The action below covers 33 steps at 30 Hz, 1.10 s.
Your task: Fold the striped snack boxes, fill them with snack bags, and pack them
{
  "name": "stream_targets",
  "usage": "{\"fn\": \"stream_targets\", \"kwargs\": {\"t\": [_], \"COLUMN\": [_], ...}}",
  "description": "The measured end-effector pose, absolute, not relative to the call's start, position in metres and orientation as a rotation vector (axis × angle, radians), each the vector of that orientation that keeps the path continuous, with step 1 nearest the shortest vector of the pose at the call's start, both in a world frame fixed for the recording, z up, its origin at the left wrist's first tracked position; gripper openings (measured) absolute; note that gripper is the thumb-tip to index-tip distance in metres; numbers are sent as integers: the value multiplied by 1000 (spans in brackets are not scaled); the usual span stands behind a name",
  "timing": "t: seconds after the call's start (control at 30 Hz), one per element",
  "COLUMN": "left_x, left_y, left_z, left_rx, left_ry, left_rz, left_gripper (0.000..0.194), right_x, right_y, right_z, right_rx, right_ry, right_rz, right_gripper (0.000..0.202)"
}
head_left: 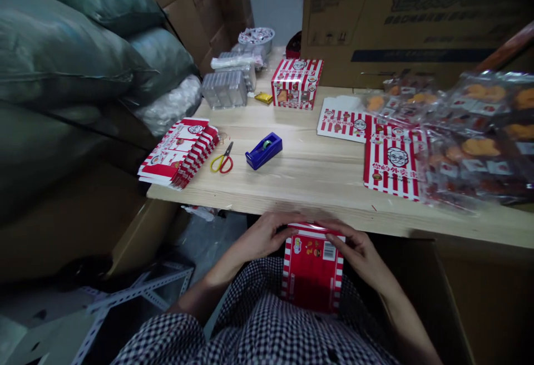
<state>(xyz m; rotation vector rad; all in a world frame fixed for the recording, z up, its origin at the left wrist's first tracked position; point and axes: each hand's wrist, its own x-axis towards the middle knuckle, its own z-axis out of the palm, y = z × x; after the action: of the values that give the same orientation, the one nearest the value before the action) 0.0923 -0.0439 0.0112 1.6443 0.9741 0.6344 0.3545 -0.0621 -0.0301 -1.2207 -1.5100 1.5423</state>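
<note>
A red box with white-striped edges and a barcode (312, 270) rests against my lap, below the table's front edge. My left hand (273, 234) grips its upper left corner, thumb on the printed face. On the upper right corner, my right hand (352, 245) holds it the same way, fingers over the top edge. Ahead on the table lie a blue tape dispenser (264, 151) and scissors with yellow and red handles (222, 162). A stack of folded striped cartons (179, 151) is at the left table edge.
An assembled striped box (297, 84) stands at the back beside clear plastic cases (225, 89) and a yellow packet (263, 98). Flat striped cartons (392, 156) and bagged items (479, 148) cover the right of the wooden table (308, 181). Large sacks (62, 48) are piled at left.
</note>
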Motion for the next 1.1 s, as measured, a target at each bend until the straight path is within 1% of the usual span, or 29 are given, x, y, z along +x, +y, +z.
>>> {"fn": "stream_targets", "kwargs": {"t": [0.2, 0.3, 0.4, 0.5, 0.6, 0.7, 0.83, 0.9, 1.03, 1.1], "left_x": [89, 89, 92, 95, 93, 89, 90, 92, 96, 97], "left_y": [-42, -44, -51, -57, -58, -54, -51, -51, -51, -50], "left_z": [3, -8, -16, -17, -12, -8, -10, -13, -12, -9], "left_rx": [1555, 1338, 1124, 1153, 1223, 1249, 1301, 1231, 988, 931], "left_ry": [935, 947, 1061, 1138, 1096, 1050, 1113, 1082, 922, 913], "left_rz": [654, 661, 741, 806, 792, 744, 746, 770, 810, 812], "left_gripper": [34, 35, 38, 34, 31, 30, 28, 29, 38, 38], "right_x": [343, 340, 340, 342, 344, 345, 343, 342, 343, 343], "right_y": [-67, -65, -63, -63, -66, -67, -67, -66, -64, -63], "right_z": [-34, -31, -32, -39, -44, -44, -41, -39, -33, -28], "right_rx": [-1150, -1157, -1170, -1183, -1188, -1178, -1180, -1184, -1188, -1178], "right_ry": [-1539, -1549, -1532, -1465, -1428, -1445, -1453, -1449, -1439, -1455], "right_rz": [1423, 1399, 1397, 1460, 1496, 1500, 1460, 1436, 1419, 1428], "right_gripper": [32, 31, 29, 28, 28, 27, 27, 26, 27, 28]}}
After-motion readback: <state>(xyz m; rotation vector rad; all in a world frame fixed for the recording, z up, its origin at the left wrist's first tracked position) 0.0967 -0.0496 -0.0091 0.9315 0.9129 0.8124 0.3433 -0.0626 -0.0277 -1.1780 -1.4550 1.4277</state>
